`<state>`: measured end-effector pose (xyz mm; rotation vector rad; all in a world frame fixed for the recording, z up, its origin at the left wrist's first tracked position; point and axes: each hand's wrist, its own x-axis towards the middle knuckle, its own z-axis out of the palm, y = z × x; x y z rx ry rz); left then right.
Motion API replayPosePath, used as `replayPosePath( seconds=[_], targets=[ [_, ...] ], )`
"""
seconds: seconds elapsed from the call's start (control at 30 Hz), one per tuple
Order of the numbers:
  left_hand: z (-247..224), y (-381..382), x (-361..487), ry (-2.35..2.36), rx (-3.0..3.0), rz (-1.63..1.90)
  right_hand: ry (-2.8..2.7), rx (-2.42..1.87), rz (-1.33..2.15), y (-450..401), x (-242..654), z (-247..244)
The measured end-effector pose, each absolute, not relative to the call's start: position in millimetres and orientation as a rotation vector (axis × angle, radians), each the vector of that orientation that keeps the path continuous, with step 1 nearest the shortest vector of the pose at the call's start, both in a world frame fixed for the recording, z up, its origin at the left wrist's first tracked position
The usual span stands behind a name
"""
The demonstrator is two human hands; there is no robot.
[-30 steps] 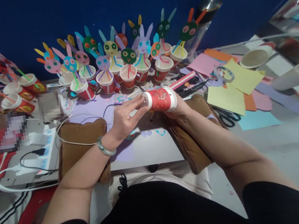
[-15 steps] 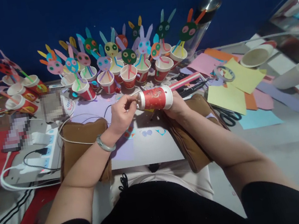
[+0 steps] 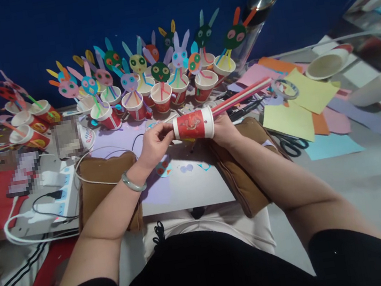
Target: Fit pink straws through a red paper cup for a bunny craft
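Observation:
A red paper cup (image 3: pixel 193 126) with a gold pattern and white rim lies on its side in the air between my hands, its mouth toward the right. My left hand (image 3: pixel 156 143) pinches the cup at its base with thumb and fingers. Closed at the rim end is my right hand (image 3: pixel 225 129), its fingertips hidden behind the cup. Pink, red and white straws (image 3: pixel 243 96) stick out to the upper right from the mouth end, above my right hand. Just below the cup, purple paper scraps (image 3: pixel 186 168) lie on the table.
Behind stand several cups with paper rabbit heads (image 3: pixel 160 72) on straws. Coloured paper sheets (image 3: pixel 289 121), black scissors (image 3: pixel 294 144) and tape (image 3: pixel 284 89) lie right. Brown cushions (image 3: pixel 104 172) sit under both forearms. A power strip (image 3: pixel 62 193) with cables is at left.
The cup has shifted slightly left and turned, so its base no longer faces me and its rim end tips up. The straws now slant more steeply to the upper right.

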<state>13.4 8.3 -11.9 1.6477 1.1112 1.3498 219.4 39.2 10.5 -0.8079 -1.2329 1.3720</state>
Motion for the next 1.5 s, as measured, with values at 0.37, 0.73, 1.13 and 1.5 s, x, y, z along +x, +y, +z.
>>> replayPosePath(
  seconds=[0.37,0.73,1.13,1.5],
  targets=[
    [6,8,11,1.029,1.28,1.159,-1.316,-0.789,1.13,47,221,-1],
    [8,6,17,1.046,0.936,1.093,-1.313,-0.783,0.879,45,222,4],
    [9,7,12,1.056,1.029,1.069,-1.568,-0.604,0.434,33,226,7],
    [13,8,8,1.021,1.017,1.054,-1.413,-0.666,0.682,34,223,7]
  ],
)
